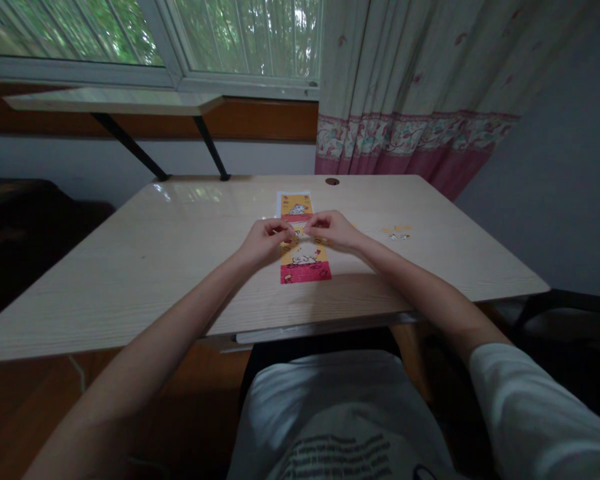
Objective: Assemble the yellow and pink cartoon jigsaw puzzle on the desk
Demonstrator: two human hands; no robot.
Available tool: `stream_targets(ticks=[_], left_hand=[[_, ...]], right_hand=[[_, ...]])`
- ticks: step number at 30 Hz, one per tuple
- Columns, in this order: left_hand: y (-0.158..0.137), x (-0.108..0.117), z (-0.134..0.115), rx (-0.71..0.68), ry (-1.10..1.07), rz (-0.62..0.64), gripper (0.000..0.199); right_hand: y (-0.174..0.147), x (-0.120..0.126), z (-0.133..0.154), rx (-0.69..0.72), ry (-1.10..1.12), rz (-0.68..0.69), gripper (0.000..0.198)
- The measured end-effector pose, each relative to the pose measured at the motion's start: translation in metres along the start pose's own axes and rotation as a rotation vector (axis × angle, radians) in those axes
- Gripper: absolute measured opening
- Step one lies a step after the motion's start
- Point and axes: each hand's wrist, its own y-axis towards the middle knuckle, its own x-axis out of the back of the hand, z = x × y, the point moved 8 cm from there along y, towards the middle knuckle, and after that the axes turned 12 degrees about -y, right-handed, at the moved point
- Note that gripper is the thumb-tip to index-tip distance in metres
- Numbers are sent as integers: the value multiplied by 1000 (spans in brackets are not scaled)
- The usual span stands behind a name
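Note:
My left hand [266, 241] and my right hand [333, 229] meet close together over the middle of the desk. Thumb and fingers are pinched on each. Whatever sits between the fingertips is too small to make out. Below them lies a yellow and pink-red illustrated card [306, 272] with a white cartoon animal; the hands cover its upper part. Just beyond is a similar yellow and red picture [296, 208] on a white-edged sheet. Right of my right hand, several small yellow and white cut-out pieces [398, 233] are scattered on the desk.
The pale wooden desk [190, 267] has a round cable hole [333, 181] at its back edge. A raised shelf [115, 100] on black legs stands at the back left. Behind are a window and a curtain [410, 133]. A dark object [35, 233] is beyond the left edge.

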Motion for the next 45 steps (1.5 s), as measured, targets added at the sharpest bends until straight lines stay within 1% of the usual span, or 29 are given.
stream_targets(ticks=[4, 14, 20, 23, 26, 28, 31, 33, 35, 37, 41, 43, 45], left_hand=[[1, -2, 1, 18, 0, 18, 8], [1, -3, 0, 28, 7, 32, 10], [2, -3, 14, 48, -5, 31, 12], [1, -2, 19, 15, -54, 17, 11], [1, -6, 22, 15, -37, 77, 15], [0, -7, 21, 11, 12, 103, 19], [1, 0, 16, -9, 161, 88, 20], [2, 6, 14, -16, 269, 93, 19], [3, 12, 10, -34, 338, 96, 18], [4, 18, 7, -50, 413, 83, 20], [5, 20, 2, -72, 591, 118, 23], [5, 19, -1, -95, 670, 141, 24], [5, 18, -3, -113, 732, 149, 24]], right_hand=[[-2, 2, 0, 7, 3, 18, 17], [-4, -2, 0, -12, 4, 68, 19], [-5, -4, -3, -16, 9, 53, 17], [-6, -5, -2, -1, -34, 55, 16], [-6, -2, 3, 26, -75, 77, 15], [-6, 9, 7, 23, -108, 78, 14], [-6, 38, 9, -6, -196, 63, 12], [-10, 56, 4, -55, -282, 84, 12], [-20, 67, -6, -133, -367, 125, 14], [-35, 69, -18, -223, -440, 168, 16], [-66, 62, -38, -374, -583, 204, 19], [-75, 59, -41, -418, -647, 207, 18], [-78, 59, -39, -422, -724, 218, 18]])
